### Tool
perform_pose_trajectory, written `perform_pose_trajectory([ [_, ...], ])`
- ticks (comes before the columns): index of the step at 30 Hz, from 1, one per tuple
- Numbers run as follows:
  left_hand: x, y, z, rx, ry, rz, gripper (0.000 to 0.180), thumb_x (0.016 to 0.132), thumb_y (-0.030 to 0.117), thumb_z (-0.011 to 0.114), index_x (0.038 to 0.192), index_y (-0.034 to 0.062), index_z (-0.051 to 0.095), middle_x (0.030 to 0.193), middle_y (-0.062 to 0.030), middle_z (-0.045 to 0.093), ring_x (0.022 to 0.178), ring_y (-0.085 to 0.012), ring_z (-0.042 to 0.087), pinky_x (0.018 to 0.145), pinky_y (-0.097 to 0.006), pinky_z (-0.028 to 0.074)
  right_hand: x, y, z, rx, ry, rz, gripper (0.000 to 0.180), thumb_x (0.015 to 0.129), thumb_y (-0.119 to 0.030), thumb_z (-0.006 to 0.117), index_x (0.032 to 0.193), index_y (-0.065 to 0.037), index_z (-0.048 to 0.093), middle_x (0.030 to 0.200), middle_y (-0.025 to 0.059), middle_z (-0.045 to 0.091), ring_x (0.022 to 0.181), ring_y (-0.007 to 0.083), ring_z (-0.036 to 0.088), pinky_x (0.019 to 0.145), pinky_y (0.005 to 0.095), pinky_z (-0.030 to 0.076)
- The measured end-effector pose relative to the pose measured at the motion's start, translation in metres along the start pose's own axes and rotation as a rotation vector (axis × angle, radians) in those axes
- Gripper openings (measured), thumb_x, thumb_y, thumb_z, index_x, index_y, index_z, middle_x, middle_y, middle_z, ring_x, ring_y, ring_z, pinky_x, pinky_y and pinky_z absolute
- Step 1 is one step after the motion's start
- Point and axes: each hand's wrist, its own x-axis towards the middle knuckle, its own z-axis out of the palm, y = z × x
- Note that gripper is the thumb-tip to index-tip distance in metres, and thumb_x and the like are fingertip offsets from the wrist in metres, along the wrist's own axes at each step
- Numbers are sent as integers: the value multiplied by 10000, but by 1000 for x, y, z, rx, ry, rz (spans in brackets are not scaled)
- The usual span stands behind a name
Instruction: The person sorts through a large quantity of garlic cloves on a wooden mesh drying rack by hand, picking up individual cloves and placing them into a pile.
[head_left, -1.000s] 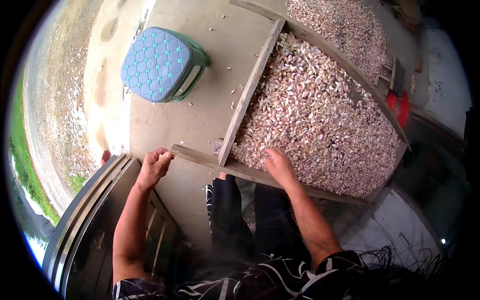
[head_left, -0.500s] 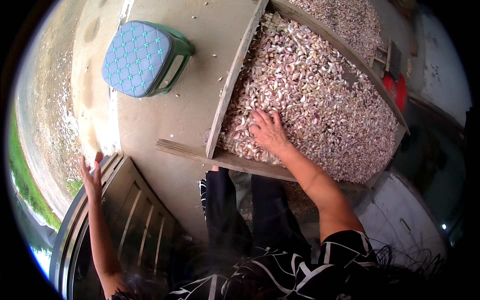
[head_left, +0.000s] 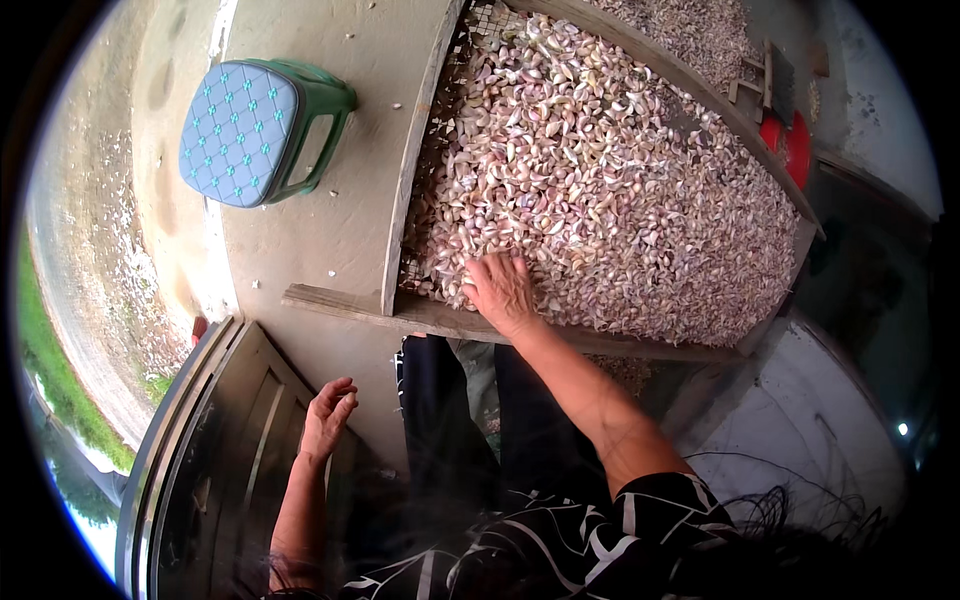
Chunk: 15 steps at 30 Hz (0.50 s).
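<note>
A wooden-framed mesh tray (head_left: 418, 140) is spread with garlic cloves (head_left: 610, 190), whitish and purplish. My right hand (head_left: 502, 290) rests palm down on the cloves at the tray's near left corner. Its fingers are bent and somewhat apart, their tips among the cloves, with no clove visibly gripped. Left of my knees, away from the tray, my left hand (head_left: 328, 418) hangs in the air beside the dark panelled door (head_left: 235, 440). Its fingers curl in toward the thumb, and nothing shows in them.
A green plastic stool (head_left: 325, 150) with a quilted blue seat stands left of the tray. Beyond the tray lies another heap of cloves (head_left: 690, 40). A red round object (head_left: 795, 150) is at the far right. A few loose cloves dot the concrete floor (head_left: 300, 240).
My left hand has come back from the door's outer edge toward my knees, its stretched fingers now curled. My right hand has shifted nearer the tray's front board. The whole view has shifted slightly.
</note>
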Motion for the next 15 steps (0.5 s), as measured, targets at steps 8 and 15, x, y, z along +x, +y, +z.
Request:
perform_pose_trajectory([
  [8,38,40,60,-116,146,60,280,814,236,509,1004,30,509,843,-36,567,683,-101,541,616,-218,406,11,19,13,46,116,210,119,690,-168,558,709,-91,470,677,75,550,652,243,539,577,371,413],
  [15,78,44,143,-738,71,-118,249,852,275,436,911,51,526,787,-46,553,655,-130,533,588,-245,426,-35,-37,-28,482,3,175,119,695,-154,571,741,-90,483,640,76,508,587,262,533,513,364,422],
])
